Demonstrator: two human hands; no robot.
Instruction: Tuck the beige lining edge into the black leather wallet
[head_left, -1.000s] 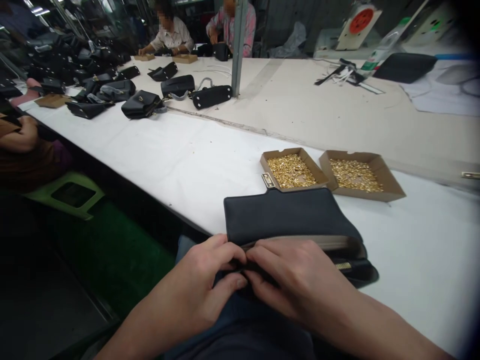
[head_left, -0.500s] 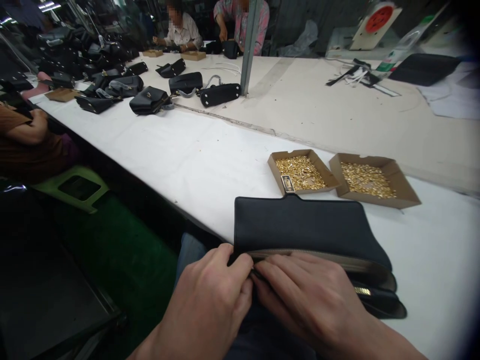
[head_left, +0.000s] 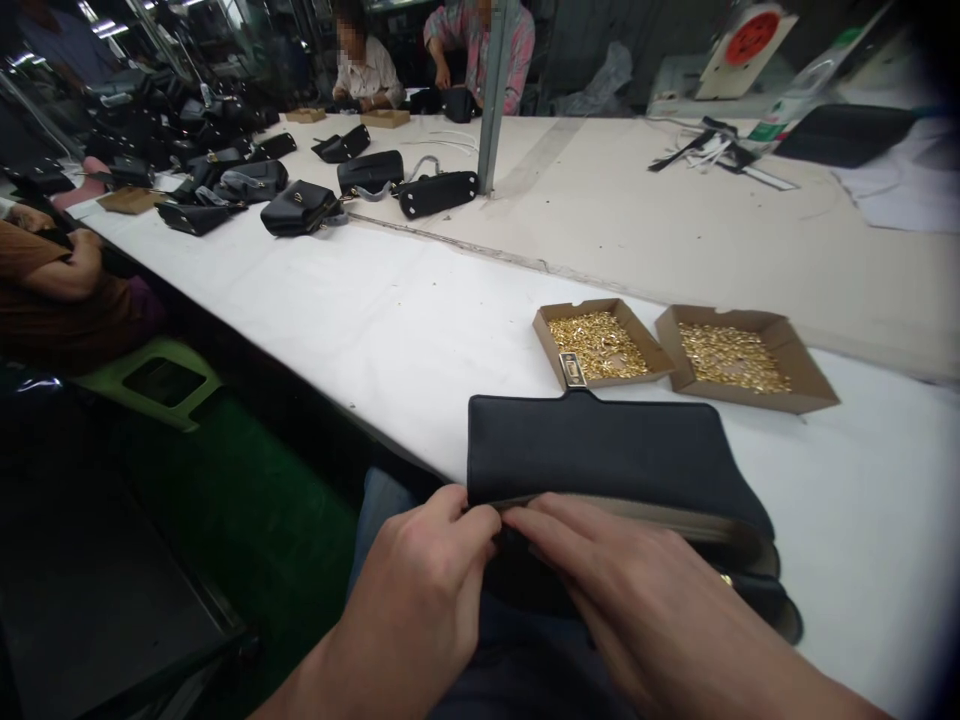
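Note:
A black leather handbag point(head_left: 607, 450) lies at the near edge of the white table point(head_left: 390, 310), its flap laid open away from me with a gold clasp point(head_left: 572, 369) at the far edge. My left hand point(head_left: 420, 600) pinches the bag's near left corner, thumb and fingers closed on it. Beside it, my right hand point(head_left: 645, 600) rests on the bag's body under the flap, its fingers pressed together against the same corner. A small gold fitting point(head_left: 726, 579) shows by the right hand.
Two shallow cardboard trays of small gold hardware, one point(head_left: 600, 345) left and one point(head_left: 739, 358) right, stand just beyond the bag. Several finished black bags point(head_left: 300, 205) lie far left. A metal post point(head_left: 491, 95) rises mid-table. Two people work at the far end; another person's arm point(head_left: 52, 270) is at left.
The view shifted slightly between frames. My hands stay together at the bag's near left corner, the right fingers now stretched flatter along the bag.

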